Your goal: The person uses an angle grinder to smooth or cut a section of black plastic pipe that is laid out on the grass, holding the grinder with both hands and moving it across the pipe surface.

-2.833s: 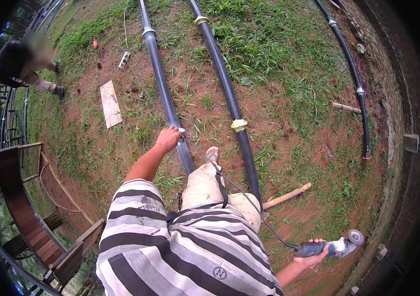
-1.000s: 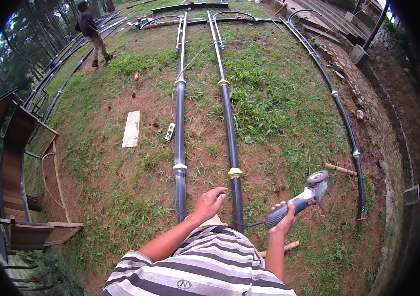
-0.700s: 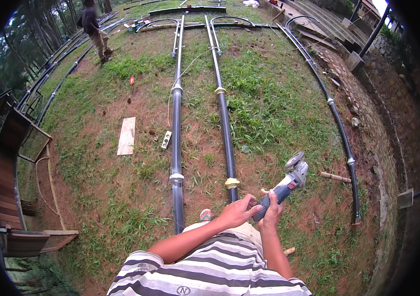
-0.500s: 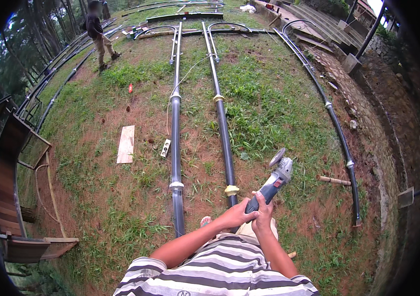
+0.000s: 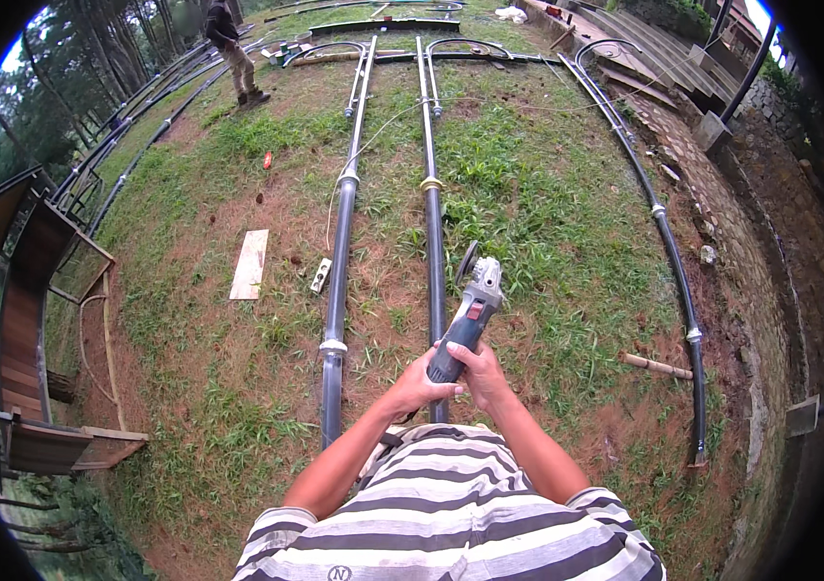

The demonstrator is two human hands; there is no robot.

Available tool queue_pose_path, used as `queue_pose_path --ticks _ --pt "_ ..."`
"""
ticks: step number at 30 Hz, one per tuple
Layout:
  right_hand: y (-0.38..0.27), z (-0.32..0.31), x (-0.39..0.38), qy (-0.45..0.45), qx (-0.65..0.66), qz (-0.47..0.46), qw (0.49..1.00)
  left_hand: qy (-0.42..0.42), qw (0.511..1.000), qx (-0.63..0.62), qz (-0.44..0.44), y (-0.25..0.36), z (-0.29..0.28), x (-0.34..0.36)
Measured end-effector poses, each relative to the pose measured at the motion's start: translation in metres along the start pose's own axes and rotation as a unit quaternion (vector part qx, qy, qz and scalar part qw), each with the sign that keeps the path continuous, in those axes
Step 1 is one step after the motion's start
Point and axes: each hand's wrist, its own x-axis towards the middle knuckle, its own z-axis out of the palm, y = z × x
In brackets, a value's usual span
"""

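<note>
Both my hands are wrapped around the body of an angle grinder (image 5: 465,334), held up in front of my striped shirt. My left hand (image 5: 419,385) grips the rear end of its dark body from the left. On the other side, my right hand (image 5: 483,376) has its thumb laid over the top of the body. The grey gear head points away from me, its disc (image 5: 467,261) on the left side. Beneath the grinder runs a long black pipe (image 5: 434,232) with a yellowish collar. A parallel black pipe (image 5: 338,271) with pale collars lies to its left.
Left of the pipes lie a power strip (image 5: 321,275), a pale board (image 5: 249,264) and a small red object (image 5: 268,161). Another person (image 5: 233,53) stands far left. A curved pipe (image 5: 669,252) borders the right, with a short wooden stick (image 5: 656,365) touching it. Wooden panels (image 5: 30,320) stand left.
The grinder and both hands have shifted left, over the pipe. The grinder has turned more upright, and its disc now appears more edge-on. My view has shifted slightly.
</note>
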Motion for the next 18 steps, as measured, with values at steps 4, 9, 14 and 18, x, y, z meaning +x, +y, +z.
queue_pose_path --ticks 4,9,14,18 --pt "-0.004 -0.047 0.001 0.067 -0.136 -0.045 0.988 0.077 0.992 0.101 -0.002 -0.043 0.048 0.028" --pt "-0.002 -0.127 -0.037 0.192 -0.232 -0.032 0.953 0.197 0.934 0.265 -0.139 -0.100 0.163 0.054" --pt "0.048 -0.205 -0.071 0.224 -0.163 0.102 0.956 0.187 0.937 0.216 -0.200 -0.187 0.218 0.039" --pt "0.122 -0.265 -0.074 0.235 -0.130 0.186 0.945 0.153 0.906 0.224 -0.324 -0.244 0.227 0.036"
